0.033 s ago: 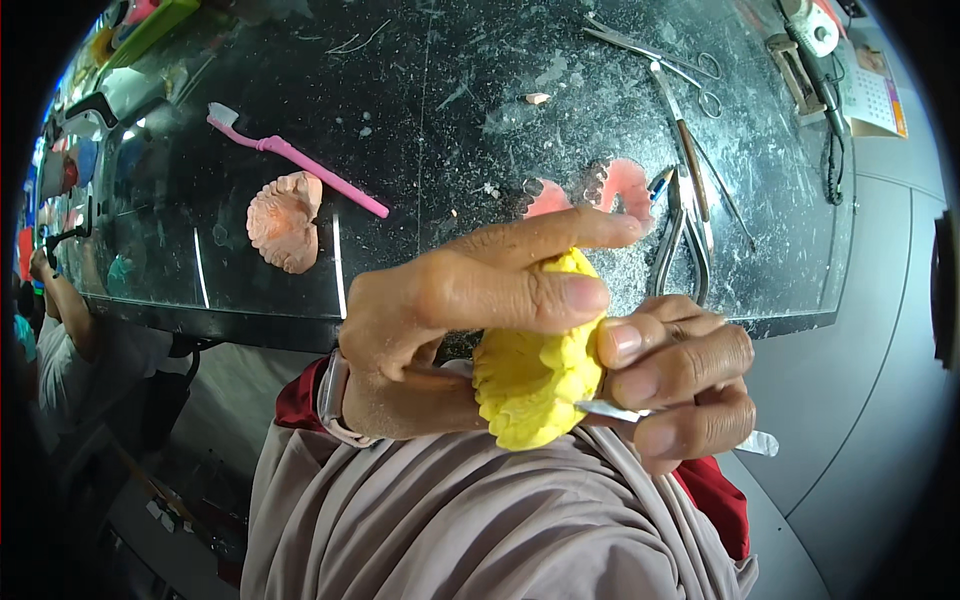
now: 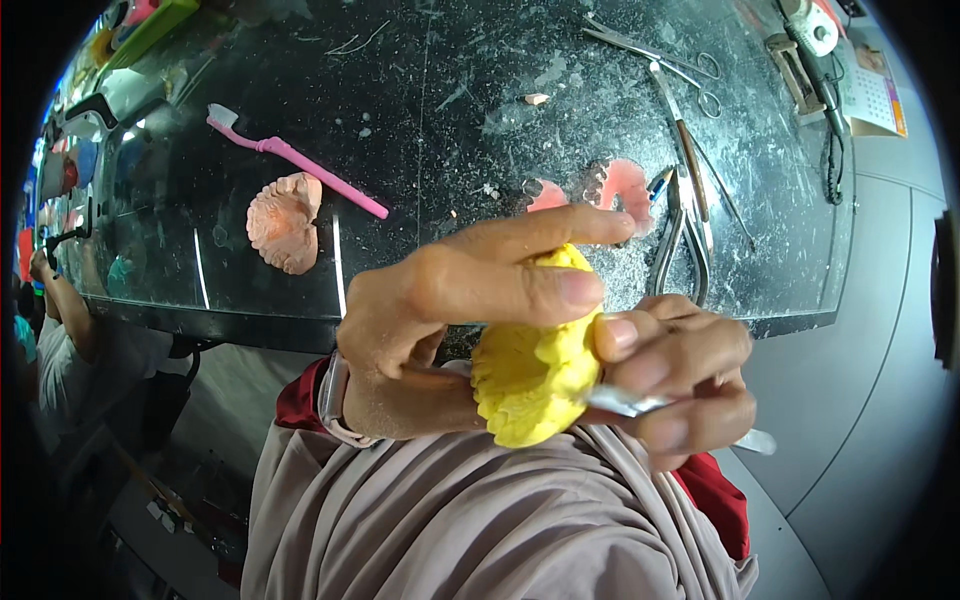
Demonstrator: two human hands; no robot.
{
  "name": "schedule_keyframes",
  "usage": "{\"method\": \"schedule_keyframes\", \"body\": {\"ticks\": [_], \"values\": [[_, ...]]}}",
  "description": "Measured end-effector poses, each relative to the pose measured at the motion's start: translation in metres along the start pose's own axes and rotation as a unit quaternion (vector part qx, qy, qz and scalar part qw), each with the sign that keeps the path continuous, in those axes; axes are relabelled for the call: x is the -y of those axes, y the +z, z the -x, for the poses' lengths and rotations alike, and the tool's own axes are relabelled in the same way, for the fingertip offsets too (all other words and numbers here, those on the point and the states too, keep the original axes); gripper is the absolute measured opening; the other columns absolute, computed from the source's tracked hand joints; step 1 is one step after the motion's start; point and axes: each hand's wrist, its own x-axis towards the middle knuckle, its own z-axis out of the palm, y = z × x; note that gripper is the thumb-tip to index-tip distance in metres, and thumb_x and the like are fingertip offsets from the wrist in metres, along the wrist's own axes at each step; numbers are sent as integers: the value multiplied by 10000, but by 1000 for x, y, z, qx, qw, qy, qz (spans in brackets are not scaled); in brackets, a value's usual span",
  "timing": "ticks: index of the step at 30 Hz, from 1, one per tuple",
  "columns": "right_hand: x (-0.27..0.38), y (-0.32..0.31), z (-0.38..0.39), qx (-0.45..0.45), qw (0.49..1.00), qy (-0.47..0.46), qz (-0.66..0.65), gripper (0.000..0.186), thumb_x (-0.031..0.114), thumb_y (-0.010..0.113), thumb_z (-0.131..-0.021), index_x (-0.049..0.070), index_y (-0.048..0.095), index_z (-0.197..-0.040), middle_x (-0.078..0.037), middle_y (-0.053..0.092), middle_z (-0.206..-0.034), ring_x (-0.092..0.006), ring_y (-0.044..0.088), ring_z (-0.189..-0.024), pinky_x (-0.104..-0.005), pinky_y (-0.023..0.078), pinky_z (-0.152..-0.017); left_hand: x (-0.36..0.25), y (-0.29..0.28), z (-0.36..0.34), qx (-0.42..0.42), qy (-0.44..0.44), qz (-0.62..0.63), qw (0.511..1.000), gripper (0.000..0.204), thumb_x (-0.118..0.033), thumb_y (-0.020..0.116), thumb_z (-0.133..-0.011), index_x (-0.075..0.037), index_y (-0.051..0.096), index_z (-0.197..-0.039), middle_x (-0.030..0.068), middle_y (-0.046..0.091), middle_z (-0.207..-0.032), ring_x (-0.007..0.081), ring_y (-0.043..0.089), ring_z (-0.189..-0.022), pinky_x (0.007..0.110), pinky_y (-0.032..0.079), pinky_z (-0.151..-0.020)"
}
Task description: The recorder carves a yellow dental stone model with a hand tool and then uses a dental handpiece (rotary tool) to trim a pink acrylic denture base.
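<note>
My left hand (image 2: 470, 290) holds a yellow dental cast (image 2: 530, 385), tilted over my lap just off the table edge, thumb and fingers around its upper part. In my right hand (image 2: 680, 375) is a slim metal carving tool (image 2: 625, 400), its blade reaching the cast's right side. The blade is blurred, so I cannot tell whether it touches the cast. The tool's flat rear end sticks out beyond my little finger. My right thumb rests against the cast.
On the dark, dusty table (image 2: 440, 150) lie a pink dental cast (image 2: 283, 222), a pink toothbrush (image 2: 310, 165), pink horseshoe-shaped pieces (image 2: 625, 180), pliers (image 2: 683, 235), scissors (image 2: 655, 55) and a brown-handled tool (image 2: 692, 170). Another person's arm (image 2: 75, 310) shows at far left.
The tool's blade has shifted slightly up and right and is smeared by motion. The fingers of my right hand have moved a little. The cast has risen slightly in my left hand.
</note>
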Motion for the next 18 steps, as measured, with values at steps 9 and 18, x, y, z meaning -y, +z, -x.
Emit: {"method": "schedule_keyframes", "body": {"ticks": [9,18], "values": [[-3,0,-3,-39,999,-26,-11,122,174,518,-809,56,492,-816,-126,488,-826,-302,561,-896,-229,524,-668,-2,-1,2,-19,-56,33,998,407,-40,604,-724,-12,363,-1049,328,430,-1043,232,593,-772,253,533,-608],[-10,25,-3,-233,970,-46,-44,172,69,424,-842,-26,538,-755,-223,546,-792,-322,606,-721,-284,541,-620,-4,8,5,-96,-117,78,985,471,-83,741,-554,-27,523,-968,238,509,-1036,318,518,-982,372,439,-800]]}}
